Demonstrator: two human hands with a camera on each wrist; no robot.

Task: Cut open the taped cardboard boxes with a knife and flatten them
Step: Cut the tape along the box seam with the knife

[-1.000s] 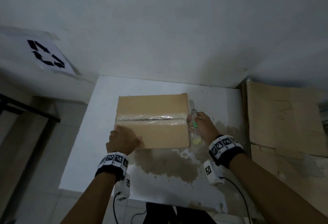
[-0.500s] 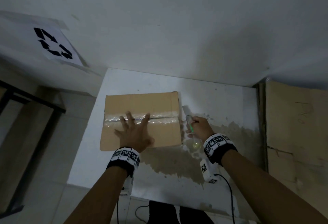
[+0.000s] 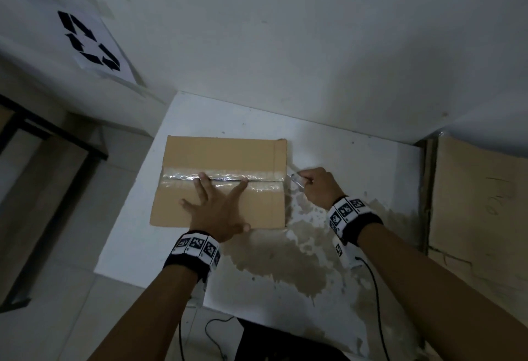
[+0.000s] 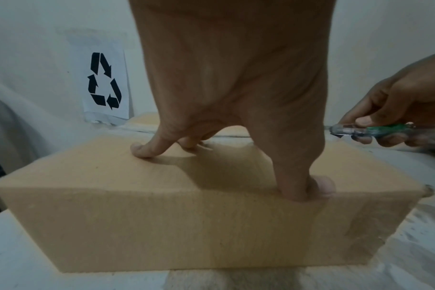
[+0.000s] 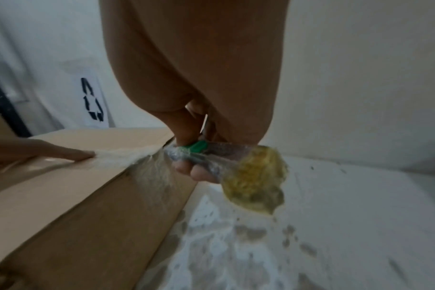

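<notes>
White wall [image 3: 285,32] rises behind a white table [image 3: 137,246] whose top is worn away in brown patches [image 3: 285,269] towards its near right part. On the wall to the left a paper sheet with a black recycling symbol [image 3: 88,42] is taped. Flat cardboard sheets [image 3: 480,203] are leaned at the right edge of the table, and a dark metal frame [image 3: 54,137] is seen at the far left.

On the table's left half a closed cardboard box [image 3: 223,157] is laid, its top seam covered along its length by a strip of clear tape [image 3: 257,179]. The box is pressed down by the left hand [image 3: 217,212], which is spread flat on the lid: the fingers [image 4: 147,151] are held straight and splayed, their tips reaching the tape, while the thumb is hooked over the near top edge. Nothing is gripped by this hand.

Just beside the right end of the box, at the level of the taped seam, the right hand [image 3: 320,186] is closed around a knife [image 4: 360,130] with a clear body and a green slider. The handle is clasped between curled fingers and thumb, and the tip is pointed at the end of the tape. Whether the tip touches the tape cannot be told. Yellowish blurred material is seen at the butt of the handle in the right wrist view.
</notes>
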